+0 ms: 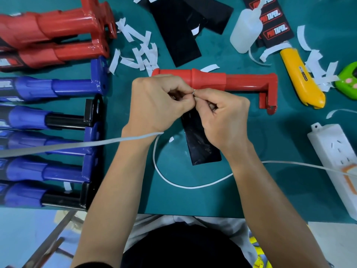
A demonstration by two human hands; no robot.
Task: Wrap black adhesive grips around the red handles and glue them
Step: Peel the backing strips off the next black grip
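Observation:
A red handle (228, 81) lies crosswise on the green mat (280, 180) just beyond my hands. A black adhesive grip strip (202, 144) hangs toward me from my fingers. My left hand (156, 105) and my right hand (222, 115) meet at its top end, both pinching there. A small white bit of backing paper shows between the fingertips. More black grip sheets (179, 29) lie at the back, with a clear glue bottle (246, 29) to their right.
Red handles (52, 33) and blue handles (48, 117) are stacked along the left. White backing scraps (139, 53) litter the back. A yellow utility knife (303, 78), a green object (347, 80), a white power strip (336, 163) and its cord (185, 184) lie around.

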